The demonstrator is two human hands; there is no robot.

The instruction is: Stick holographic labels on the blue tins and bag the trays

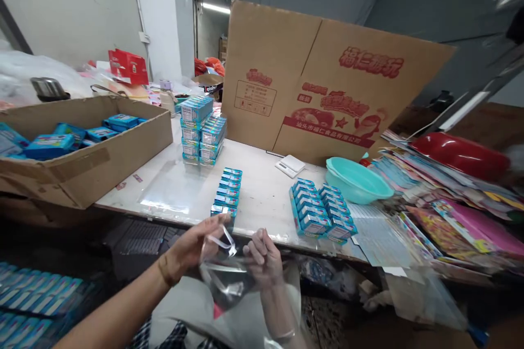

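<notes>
In front of my lap a clear plastic bag (229,278) hangs between my hands, its shiny edges catching the light. My left hand (195,248) pinches its upper left edge. Curled fingers of my right hand (264,256) grip the other side, seen partly through the film. Just beyond my left fingertips, a row of small blue boxes (227,191) runs away from me on the white table (262,202). Right of it stands a double row of blue boxes (321,210). Farther back on the left, wrapped blue boxes (200,131) are stacked in layers.
On the left an open carton (135,142) holds loose blue packets. A flat clear sheet (172,191) lies beside it. Behind stands a large cardboard panel (307,82), with a small white scale (290,166) and turquoise basin (356,180) before it. Printed packaging (450,229) piles up at right.
</notes>
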